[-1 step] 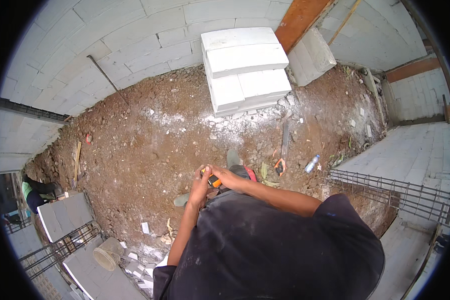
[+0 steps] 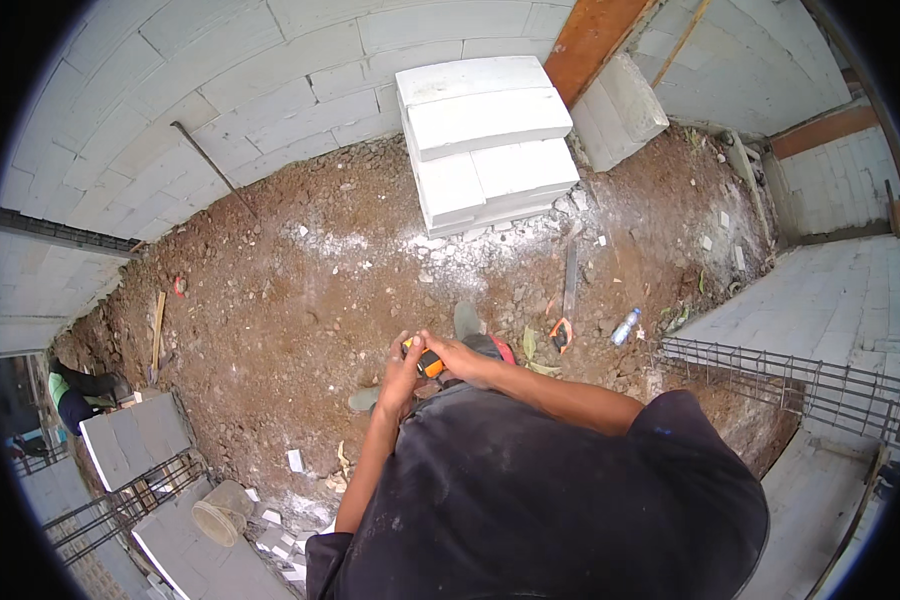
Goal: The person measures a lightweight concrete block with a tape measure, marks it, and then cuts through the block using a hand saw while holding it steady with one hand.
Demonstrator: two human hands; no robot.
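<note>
orange-and-black tool (image 2: 430,365) — between left grip (image 2: 400,368) and right grip (image 2: 454,357)

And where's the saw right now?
In the head view, right of centre, the saw lies on the dirt between the right hand and the bottle, its blade pointing toward the white blocks.

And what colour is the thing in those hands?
The held thing is orange and black, clearest in the head view.
</note>
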